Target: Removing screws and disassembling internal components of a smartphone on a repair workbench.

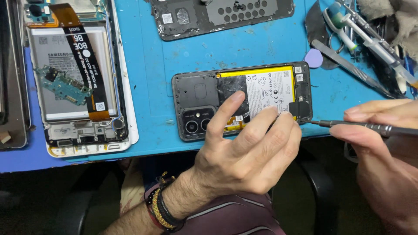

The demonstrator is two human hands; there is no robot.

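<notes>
Item: opened black phone [198,93], back cover off, lying flat on the blue mat [148,69], camera end at 9 o'clock. Its yellow-edged battery [265,89] with white label is exposed, and the dark frame looks intact.

Step in hand, as judged: working a screw or small cover at the phone's 3 o'clock end. The next move calls for a steady tip seated square and the phone pinned flat.

Left hand [244,152]: fingers spread, tips pressing the phone down, holding nothing.

Right hand [383,143]: closed around a slim screwdriver [361,126], tip touching the phone's lower corner at 3 o'clock.

Surroundings: white opened phone [80,78] with flex cable at 9 o'clock; detached black back cover [222,15] at 12 o'clock; tweezers [348,65] and purple pick [313,58] at 2 o'clock.
</notes>
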